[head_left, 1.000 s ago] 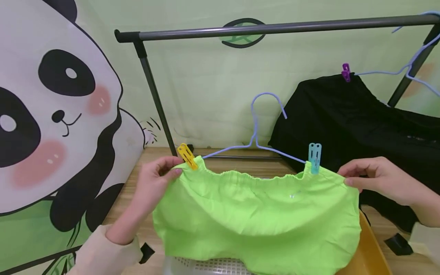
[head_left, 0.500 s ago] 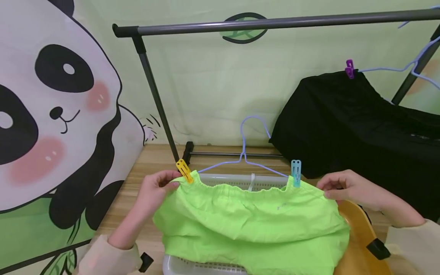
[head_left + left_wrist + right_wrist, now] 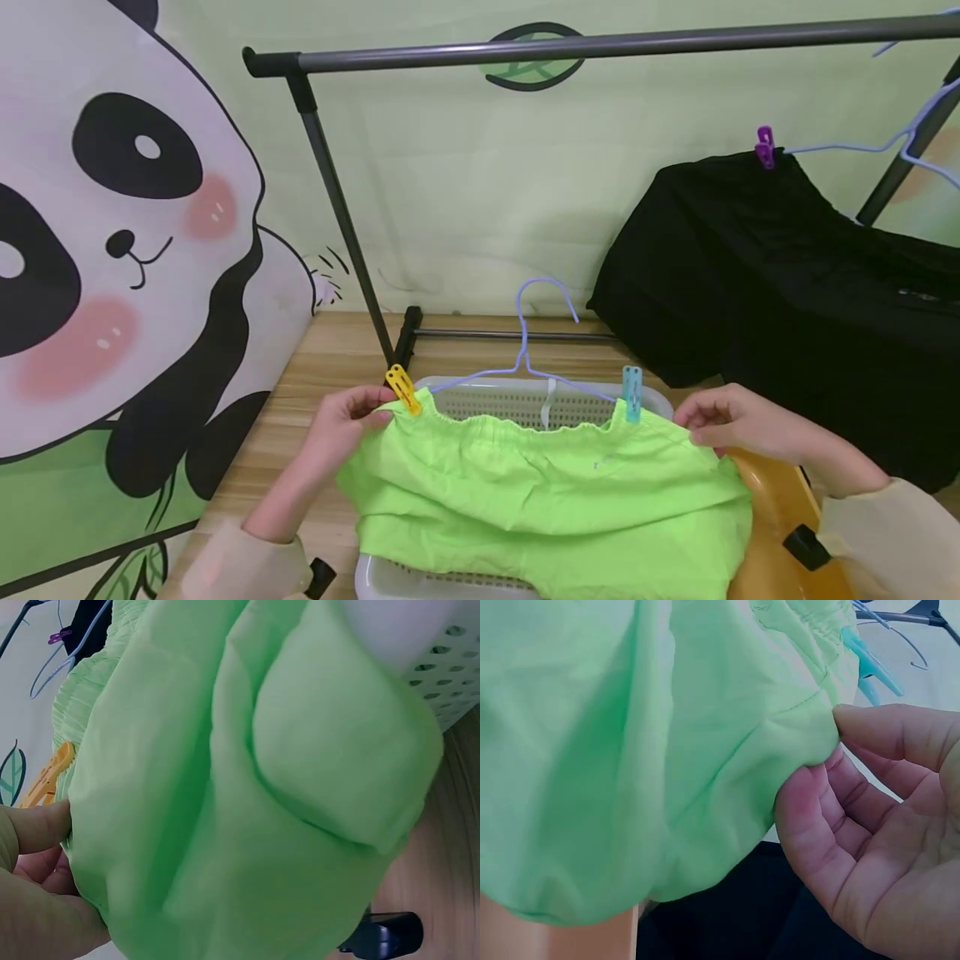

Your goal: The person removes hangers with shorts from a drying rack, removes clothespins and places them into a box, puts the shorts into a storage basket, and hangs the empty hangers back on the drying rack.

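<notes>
Bright green shorts [image 3: 547,492] with an elastic waistband hang spread between my hands. My left hand [image 3: 341,429] pinches their left upper corner, thumb against the cloth. On the opposite corner my right hand [image 3: 750,429] pinches the cloth between thumb and fingers, seen closely in the right wrist view. A lilac hanger [image 3: 522,333] stands up behind the waistband, its hook free in the air. A yellow clothespin [image 3: 403,389] clips the waistband at the left, and a light blue clothespin [image 3: 632,393] clips it at the right.
A grey perforated basket [image 3: 487,396] sits under the shorts, beside an orange-yellow bin [image 3: 776,508]. Above and behind runs a dark rack rail [image 3: 525,52]. Black shorts [image 3: 780,292] hang at the right from another hanger [image 3: 847,147] with a purple clothespin [image 3: 764,148].
Both hands have lowered the green shorts and hanger. The right hand has moved left and down, closer to the left one, so the cloth sags more. The basket's back now shows.
</notes>
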{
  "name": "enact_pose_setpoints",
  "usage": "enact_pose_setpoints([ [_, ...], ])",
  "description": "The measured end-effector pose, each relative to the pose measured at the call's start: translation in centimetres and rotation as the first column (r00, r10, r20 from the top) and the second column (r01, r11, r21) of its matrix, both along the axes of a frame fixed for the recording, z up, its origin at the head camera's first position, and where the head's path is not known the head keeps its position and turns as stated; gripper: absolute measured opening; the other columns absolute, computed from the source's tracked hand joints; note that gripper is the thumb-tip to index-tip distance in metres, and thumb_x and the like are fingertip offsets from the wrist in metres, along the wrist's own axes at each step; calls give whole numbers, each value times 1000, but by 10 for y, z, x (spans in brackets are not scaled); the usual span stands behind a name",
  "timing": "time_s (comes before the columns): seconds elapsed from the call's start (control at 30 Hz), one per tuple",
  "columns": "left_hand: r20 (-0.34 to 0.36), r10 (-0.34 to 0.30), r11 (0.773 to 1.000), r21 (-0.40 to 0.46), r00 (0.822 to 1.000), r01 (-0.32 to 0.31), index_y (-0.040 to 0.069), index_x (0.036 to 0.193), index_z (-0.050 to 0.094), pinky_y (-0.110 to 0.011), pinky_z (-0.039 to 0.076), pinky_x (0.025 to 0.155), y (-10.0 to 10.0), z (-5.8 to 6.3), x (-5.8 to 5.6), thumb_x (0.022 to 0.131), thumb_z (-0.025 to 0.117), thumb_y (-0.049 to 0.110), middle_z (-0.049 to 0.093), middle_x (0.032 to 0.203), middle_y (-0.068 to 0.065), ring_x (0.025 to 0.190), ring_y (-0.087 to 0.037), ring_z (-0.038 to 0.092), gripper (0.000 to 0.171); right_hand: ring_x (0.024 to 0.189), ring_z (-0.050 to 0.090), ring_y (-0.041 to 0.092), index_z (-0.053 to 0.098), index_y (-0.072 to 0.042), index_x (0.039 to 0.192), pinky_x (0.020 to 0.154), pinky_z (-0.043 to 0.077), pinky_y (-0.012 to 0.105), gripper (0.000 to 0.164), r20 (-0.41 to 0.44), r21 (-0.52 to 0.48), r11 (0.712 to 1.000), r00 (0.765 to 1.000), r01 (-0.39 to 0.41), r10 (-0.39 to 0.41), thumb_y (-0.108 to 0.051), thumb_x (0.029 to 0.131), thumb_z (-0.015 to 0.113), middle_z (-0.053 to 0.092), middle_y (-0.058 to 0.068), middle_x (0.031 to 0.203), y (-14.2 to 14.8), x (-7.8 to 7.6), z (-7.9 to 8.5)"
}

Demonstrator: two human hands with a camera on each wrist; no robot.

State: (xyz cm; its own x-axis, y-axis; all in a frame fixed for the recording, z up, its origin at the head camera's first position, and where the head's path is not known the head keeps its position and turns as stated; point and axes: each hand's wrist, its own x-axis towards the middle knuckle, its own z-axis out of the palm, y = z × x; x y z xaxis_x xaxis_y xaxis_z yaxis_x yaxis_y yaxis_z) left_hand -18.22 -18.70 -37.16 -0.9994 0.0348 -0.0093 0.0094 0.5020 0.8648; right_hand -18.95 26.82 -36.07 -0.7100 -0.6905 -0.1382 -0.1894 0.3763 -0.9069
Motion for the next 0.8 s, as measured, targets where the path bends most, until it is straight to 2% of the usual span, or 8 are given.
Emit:
enact_pose_setpoints([
  [0.27, 26, -3, 1000, 15, 1000, 3, -5, 99, 61, -19, 45, 67, 0, -10, -3, 78, 59, -3, 64, 93, -15, 76, -9, 54, 21, 62, 52, 10, 55, 7, 100, 54, 47, 25, 19, 0, 52, 999, 1000, 10, -10, -7, 87, 50, 58, -1, 79, -1, -3, -8],
  [0.47, 46, -32, 999, 19, 998, 31, -5, 100, 60, -19, 44, 66, -1, -15, -3, 80, 57, -3, 63, 95, -15, 77, -9, 53, 20, 64, 53, 10, 55, 5, 101, 56, 49, 27, 20, 37, 82, 997, 999, 13, -16, -8, 87, 51, 58, 1, 79, -2, -5, -12],
  [0.8, 42, -59, 998, -8, 997, 60, -4, 100, 60, -20, 44, 65, -3, -21, -3, 81, 56, -3, 63, 94, -15, 77, -12, 52, 20, 65, 52, 11, 56, 7, 101, 56, 48, 26, 22, 82, 80, 997, 996, 22, -29, -10, 87, 52, 57, 2, 78, 0, -9, -16],
])
